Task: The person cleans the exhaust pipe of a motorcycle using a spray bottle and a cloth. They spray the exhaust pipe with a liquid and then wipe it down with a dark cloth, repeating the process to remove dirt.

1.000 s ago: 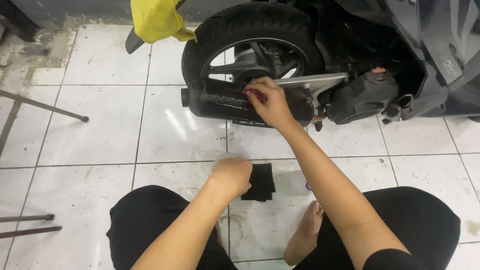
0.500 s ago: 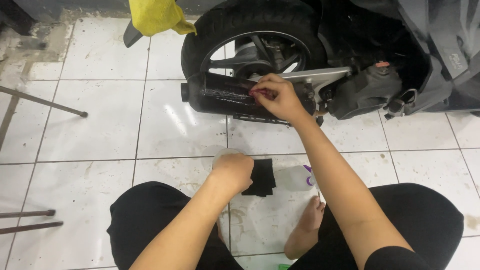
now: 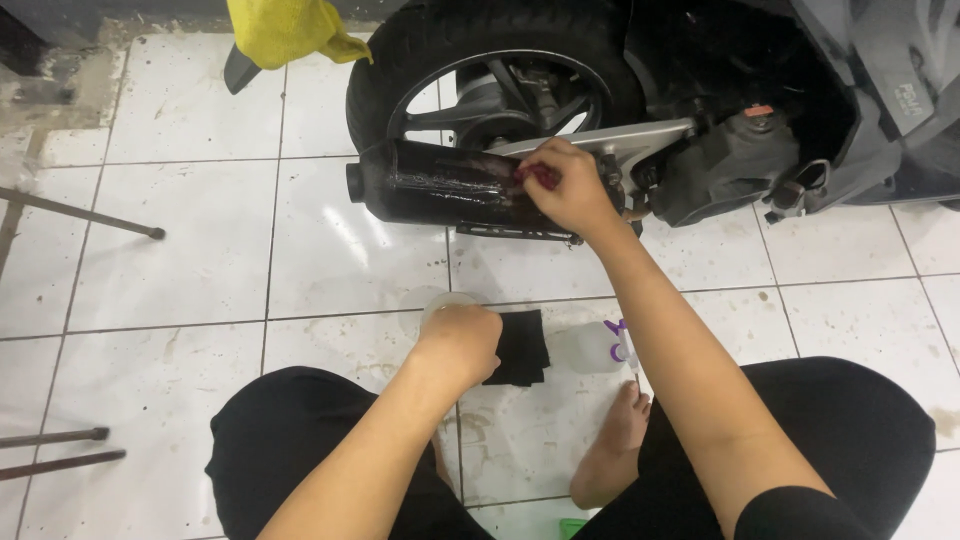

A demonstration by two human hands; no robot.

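Near: left hand (image 3: 462,342) closed over a clear cup (image 3: 440,303) on the tiled floor (image 3: 180,270), black cloth (image 3: 520,347) just beside it, bottle (image 3: 595,347) right of that. Farther: right hand (image 3: 568,186) pinches a small red item (image 3: 535,175) vs black exhaust (image 3: 440,185), under rear wheel (image 3: 495,75); yellow rag (image 3: 285,30) at top

Two hands (image 3: 460,340), one rear wheel (image 3: 495,75), one black muffler (image 3: 430,185), one black cloth (image 3: 520,348), one yellow rag (image 3: 285,28).

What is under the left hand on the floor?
A pale round container shows at its rim beneath the left hand, beside a black cloth on the tiled floor. The hand covers its top, so any contents cannot be seen.
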